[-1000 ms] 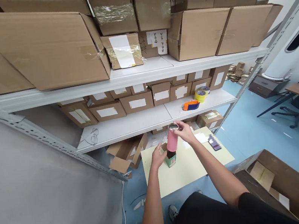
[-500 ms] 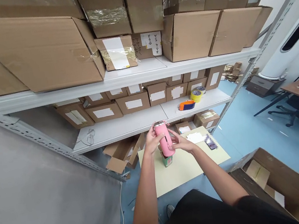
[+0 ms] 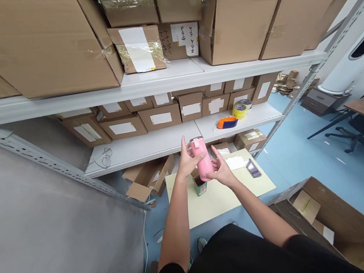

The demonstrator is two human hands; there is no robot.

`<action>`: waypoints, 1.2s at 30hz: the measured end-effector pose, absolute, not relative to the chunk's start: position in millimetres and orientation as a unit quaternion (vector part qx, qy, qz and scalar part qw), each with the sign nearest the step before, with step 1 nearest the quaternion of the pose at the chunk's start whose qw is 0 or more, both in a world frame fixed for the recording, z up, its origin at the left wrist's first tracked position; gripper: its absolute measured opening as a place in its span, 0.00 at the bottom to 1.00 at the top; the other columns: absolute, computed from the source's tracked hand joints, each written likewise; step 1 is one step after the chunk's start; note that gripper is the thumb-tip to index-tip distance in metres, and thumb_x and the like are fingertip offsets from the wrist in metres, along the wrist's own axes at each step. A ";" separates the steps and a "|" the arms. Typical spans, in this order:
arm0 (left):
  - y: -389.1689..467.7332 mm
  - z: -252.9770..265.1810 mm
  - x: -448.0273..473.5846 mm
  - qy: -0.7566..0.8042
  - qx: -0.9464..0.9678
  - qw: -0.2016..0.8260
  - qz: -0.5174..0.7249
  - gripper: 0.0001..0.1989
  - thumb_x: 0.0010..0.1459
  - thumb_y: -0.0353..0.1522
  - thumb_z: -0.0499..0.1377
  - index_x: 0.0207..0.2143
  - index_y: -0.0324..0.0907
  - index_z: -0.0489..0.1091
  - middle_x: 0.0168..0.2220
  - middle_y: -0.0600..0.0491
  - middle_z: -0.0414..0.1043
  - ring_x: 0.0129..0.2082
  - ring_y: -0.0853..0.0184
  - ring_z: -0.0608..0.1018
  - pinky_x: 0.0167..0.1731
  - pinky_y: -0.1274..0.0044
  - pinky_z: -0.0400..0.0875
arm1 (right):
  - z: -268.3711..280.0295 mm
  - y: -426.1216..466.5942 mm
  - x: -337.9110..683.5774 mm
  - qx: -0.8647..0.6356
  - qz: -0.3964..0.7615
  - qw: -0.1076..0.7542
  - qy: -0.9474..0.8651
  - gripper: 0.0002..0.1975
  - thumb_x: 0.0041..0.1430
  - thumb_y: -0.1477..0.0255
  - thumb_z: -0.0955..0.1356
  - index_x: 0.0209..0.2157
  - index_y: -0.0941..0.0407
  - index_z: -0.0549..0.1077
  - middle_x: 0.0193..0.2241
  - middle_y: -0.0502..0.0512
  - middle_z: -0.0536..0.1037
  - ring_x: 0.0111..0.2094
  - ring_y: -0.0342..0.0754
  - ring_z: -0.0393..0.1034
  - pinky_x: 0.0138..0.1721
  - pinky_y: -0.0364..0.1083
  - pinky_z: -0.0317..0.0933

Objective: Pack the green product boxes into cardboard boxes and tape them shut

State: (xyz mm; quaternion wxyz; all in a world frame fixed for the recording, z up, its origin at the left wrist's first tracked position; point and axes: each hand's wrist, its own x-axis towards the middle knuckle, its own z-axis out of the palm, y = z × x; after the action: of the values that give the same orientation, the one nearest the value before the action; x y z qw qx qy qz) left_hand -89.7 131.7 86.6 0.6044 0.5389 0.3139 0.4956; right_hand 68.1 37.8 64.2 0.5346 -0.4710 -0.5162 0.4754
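Between my hands is a pink tumbler [image 3: 203,163], held up near the shelf edge and tilted slightly, its metallic rim on top. My left hand [image 3: 186,160] grips its left side, with the index finger raised. At the lower right of the tumbler, my right hand [image 3: 221,171] supports the side and base, its index finger pointing up. Below the tumbler a small green box [image 3: 201,189] stands on the pale yellow tabletop [image 3: 221,202], partly hidden by the tumbler and my left hand.
Labelled cartons [image 3: 160,118] line the middle shelf, with yellow tape [image 3: 239,111] and an orange-and-blue item [image 3: 227,123] in front. White papers [image 3: 236,163] lie on the table. An open carton [image 3: 156,178] sits left, and a large open carton [image 3: 356,219] stands at right.
The tumbler has been turned about its length, so the dark logo no longer shows and a pink tab faces me. Fingers of both hands have lifted off it. The camera view has shifted slightly.
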 end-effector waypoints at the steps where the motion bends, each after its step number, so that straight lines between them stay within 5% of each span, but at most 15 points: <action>1: 131.5 85.4 -89.9 0.321 0.541 0.599 0.495 0.67 0.47 0.39 0.77 0.76 0.53 0.34 0.61 0.42 0.70 0.58 0.55 0.76 0.58 0.61 0.72 | 64.0 37.4 67.5 -0.488 0.452 0.537 -0.520 0.69 0.43 0.63 0.82 0.75 0.45 0.37 0.50 0.57 0.78 0.46 0.54 0.76 0.49 0.56 0.72; 5: 131.6 81.1 -92.0 0.313 0.525 0.621 0.490 0.67 0.50 0.39 0.75 0.76 0.53 0.29 0.58 0.44 0.73 0.53 0.57 0.79 0.58 0.59 0.72 | 62.9 37.9 65.3 -0.470 0.473 0.518 -0.536 0.65 0.49 0.63 0.79 0.75 0.44 0.35 0.52 0.57 0.77 0.47 0.53 0.76 0.50 0.57 0.72; 10: 131.4 77.6 -93.9 0.309 0.521 0.618 0.502 0.68 0.47 0.40 0.77 0.76 0.58 0.32 0.68 0.43 0.62 0.61 0.56 0.74 0.60 0.63 0.71 | 61.3 39.9 61.9 -0.508 0.438 0.530 -0.518 0.66 0.45 0.66 0.79 0.75 0.44 0.36 0.47 0.54 0.77 0.42 0.52 0.76 0.48 0.57 0.73; 13: 131.3 76.2 -94.0 0.328 0.521 0.613 0.495 0.72 0.43 0.39 0.79 0.76 0.54 0.29 0.62 0.41 0.69 0.57 0.54 0.77 0.57 0.60 0.73 | 62.9 39.7 57.5 -0.548 0.387 0.534 -0.515 0.69 0.42 0.64 0.81 0.75 0.45 0.36 0.51 0.57 0.76 0.45 0.54 0.75 0.50 0.57 0.72; 16: 131.8 74.9 -94.4 0.304 0.513 0.641 0.483 0.68 0.50 0.42 0.75 0.76 0.51 0.27 0.55 0.42 0.75 0.52 0.56 0.80 0.57 0.59 0.73 | 66.2 38.9 54.1 -0.510 0.426 0.523 -0.533 0.68 0.47 0.62 0.79 0.75 0.46 0.32 0.54 0.58 0.75 0.45 0.54 0.75 0.49 0.55 0.72; 21: 134.7 75.7 -97.2 0.315 0.530 0.608 0.501 0.67 0.45 0.39 0.77 0.76 0.54 0.36 0.62 0.42 0.69 0.59 0.54 0.75 0.59 0.61 0.71 | 66.4 38.5 52.0 -0.553 0.379 0.519 -0.530 0.67 0.43 0.62 0.81 0.75 0.46 0.38 0.48 0.57 0.78 0.42 0.56 0.75 0.45 0.55 0.73; 27: 140.8 73.6 -103.5 0.314 0.527 0.630 0.475 0.67 0.45 0.40 0.77 0.76 0.47 0.37 0.50 0.43 0.77 0.49 0.56 0.81 0.53 0.60 0.75 | 52.3 44.2 54.1 -0.489 0.424 0.510 -0.567 0.63 0.49 0.61 0.78 0.75 0.44 0.37 0.52 0.57 0.76 0.46 0.54 0.75 0.49 0.56 0.72; 32: 138.2 75.7 -101.6 0.347 0.549 0.577 0.495 0.57 0.44 0.40 0.77 0.72 0.46 0.54 0.60 0.41 0.71 0.58 0.53 0.76 0.57 0.62 0.73 | 45.5 46.3 58.0 -0.560 0.351 0.523 -0.538 0.65 0.44 0.63 0.80 0.75 0.46 0.41 0.49 0.56 0.75 0.46 0.54 0.73 0.49 0.56 0.71; 36: 134.0 77.7 -101.9 0.335 0.533 0.608 0.484 0.57 0.48 0.41 0.75 0.74 0.45 0.49 0.53 0.43 0.76 0.53 0.55 0.79 0.56 0.61 0.74 | 48.2 43.8 58.8 -0.520 0.389 0.517 -0.558 0.61 0.48 0.65 0.78 0.75 0.47 0.42 0.52 0.57 0.75 0.49 0.55 0.73 0.53 0.56 0.69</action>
State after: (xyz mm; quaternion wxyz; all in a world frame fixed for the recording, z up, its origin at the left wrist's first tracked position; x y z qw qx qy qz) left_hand -101.9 134.0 77.7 0.6082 0.5329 0.3347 0.4839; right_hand 58.8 43.8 48.2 0.5166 -0.5196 -0.5584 0.3890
